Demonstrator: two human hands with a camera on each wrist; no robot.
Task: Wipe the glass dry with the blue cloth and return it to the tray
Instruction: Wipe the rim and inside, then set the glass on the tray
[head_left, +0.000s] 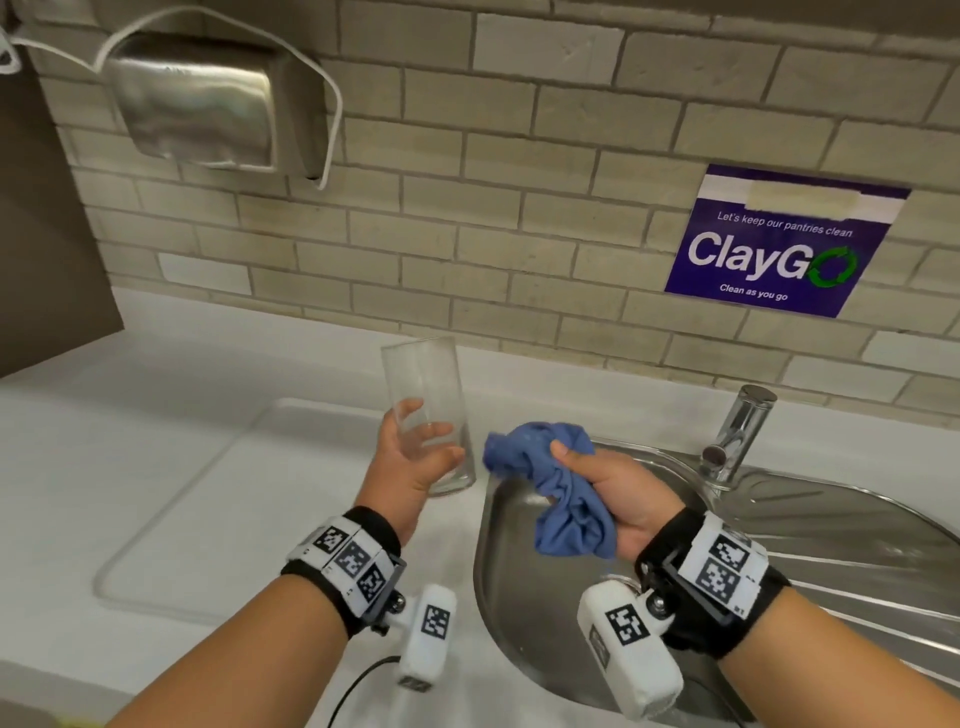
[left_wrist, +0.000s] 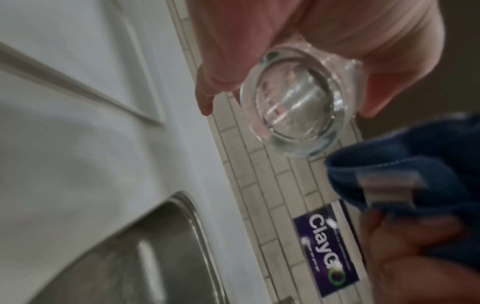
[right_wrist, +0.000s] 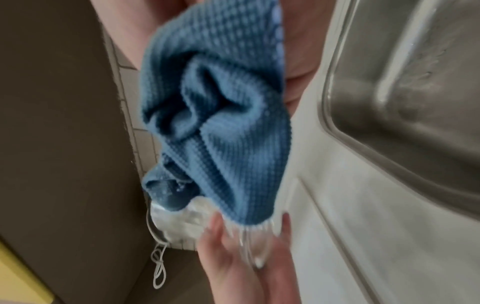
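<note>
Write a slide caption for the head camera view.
Left hand holds an upright glass beside the sink; right hand grips the bunched blue cloth.

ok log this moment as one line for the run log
left hand holds glass upright | right hand grips blue cloth beside glass, apart | above sink edge | glass not in tray

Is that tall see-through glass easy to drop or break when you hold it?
Probably, yes. The glass is smooth and clear, so it likely feels slippery, more so if wet. The left hand holds it only near its base, and it is tall and narrow, so it may tip easily. Its walls look thin, so a knock on the steel sink could crack it.
</note>
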